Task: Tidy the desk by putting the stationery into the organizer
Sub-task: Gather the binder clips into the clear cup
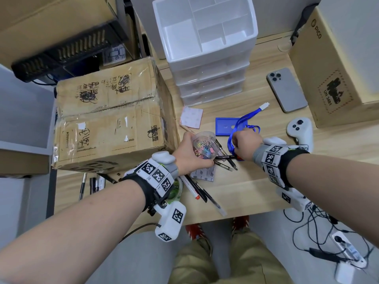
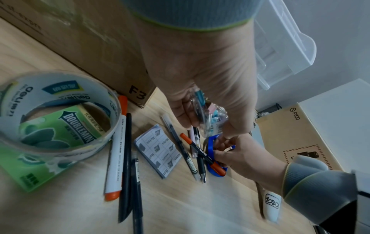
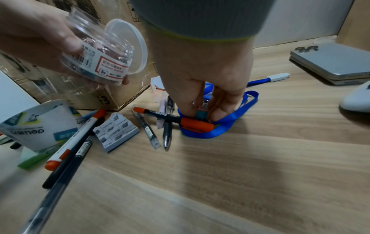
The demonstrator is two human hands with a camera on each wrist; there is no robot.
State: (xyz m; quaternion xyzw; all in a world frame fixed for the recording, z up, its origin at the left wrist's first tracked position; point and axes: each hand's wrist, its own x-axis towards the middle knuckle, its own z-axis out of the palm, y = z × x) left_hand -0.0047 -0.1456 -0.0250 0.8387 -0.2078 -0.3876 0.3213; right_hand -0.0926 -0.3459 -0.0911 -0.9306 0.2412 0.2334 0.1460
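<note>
My left hand [image 1: 185, 153] grips a clear plastic jar [image 1: 204, 145] of coloured binder clips, lifted off the desk and tilted, its lid end [image 3: 128, 45] facing my right hand. Down on the desk my right hand [image 3: 205, 107] pinches a teal binder clip [image 3: 200, 115] inside the loop of a blue lanyard [image 3: 230, 120]. An orange-capped black marker [image 3: 176, 118] lies across the lanyard just in front of my fingers [image 3: 219, 110]. At the back of the desk stands the white organizer [image 1: 211, 64], with open top compartments and shut drawers below.
A big cardboard box [image 1: 110, 115] stands left of my hands. Pens [image 1: 196, 189], note pads [image 2: 158, 148], a tape roll [image 2: 60, 114] on a green gum pack, pink sticky notes [image 1: 191, 116] and a blue badge holder [image 1: 225, 126] lie around. A phone [image 1: 286, 89], white controller [image 1: 301, 132] and PICO box [image 1: 332, 78] lie right.
</note>
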